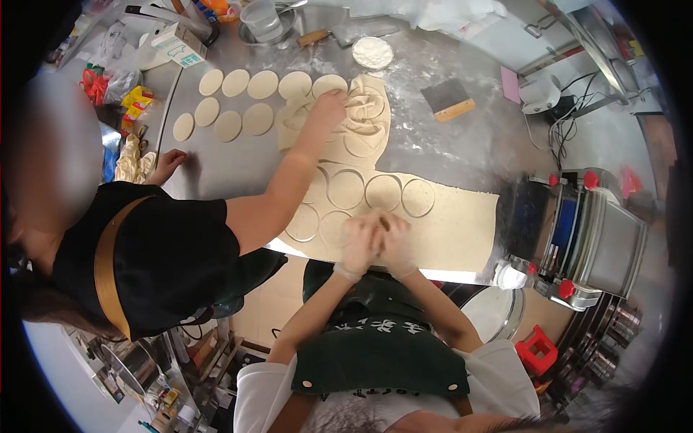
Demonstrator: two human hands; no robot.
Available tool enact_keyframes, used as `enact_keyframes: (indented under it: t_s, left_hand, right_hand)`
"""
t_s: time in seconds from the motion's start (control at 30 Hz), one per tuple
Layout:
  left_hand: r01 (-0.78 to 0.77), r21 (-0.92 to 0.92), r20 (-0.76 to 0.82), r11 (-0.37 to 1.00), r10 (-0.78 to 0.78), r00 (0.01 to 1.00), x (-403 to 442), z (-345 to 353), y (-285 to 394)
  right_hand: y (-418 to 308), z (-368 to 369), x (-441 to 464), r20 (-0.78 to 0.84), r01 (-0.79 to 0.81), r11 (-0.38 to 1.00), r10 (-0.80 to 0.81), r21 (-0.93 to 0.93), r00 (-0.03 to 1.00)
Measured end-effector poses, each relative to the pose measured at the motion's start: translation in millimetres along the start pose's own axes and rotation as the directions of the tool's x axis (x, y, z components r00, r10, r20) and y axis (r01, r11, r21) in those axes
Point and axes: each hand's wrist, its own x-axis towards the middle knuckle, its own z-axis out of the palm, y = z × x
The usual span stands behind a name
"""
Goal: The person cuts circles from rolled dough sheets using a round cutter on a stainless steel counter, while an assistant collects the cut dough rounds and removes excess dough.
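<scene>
My left hand [358,244] and my right hand [395,244], both in clear gloves, meet over the near edge of a long dough sheet [458,227]. Their fingers are curled together around something I cannot make out. Round cut outlines mark the sheet beyond and to the left of my hands. Farther back, a co-worker's hand [330,107] touches loose, folded dough scraps [367,119] at the sheet's far end. Separate dough rounds [263,84] lie in two rows to the left.
At the back are a bowl of flour [373,53], a cleaver [364,32] and a metal bowl [268,29]. A wooden-handled scraper [449,101] lies to the right. A machine [588,234] is beside the sheet's right end. The co-worker's arm [278,206] reaches in from the left.
</scene>
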Motion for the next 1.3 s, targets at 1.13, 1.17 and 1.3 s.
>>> enact_keyframes:
  t_s: [1.13, 1.17, 1.3]
  left_hand:
    - [0.496, -0.242, 0.131, 0.834, -0.478, 0.868, -35.6, 11.5, -21.2]
    - [0.483, -0.239, 0.122, 0.843, -0.467, 0.876, -35.8, 13.5, -21.3]
    - [0.481, -0.237, 0.125, 0.844, -0.465, 0.877, -33.4, 16.3, -16.1]
  right_hand:
    - [76.7, -74.9, -37.8, -0.132, -0.210, 0.962, 0.189, -0.173, 0.973]
    - [78.2, -73.2, -37.6, -0.147, -0.202, 0.966, 0.180, -0.158, 0.973]
    - [75.6, -72.8, -39.1, -0.150, -0.217, 0.963, 0.194, -0.161, 0.970]
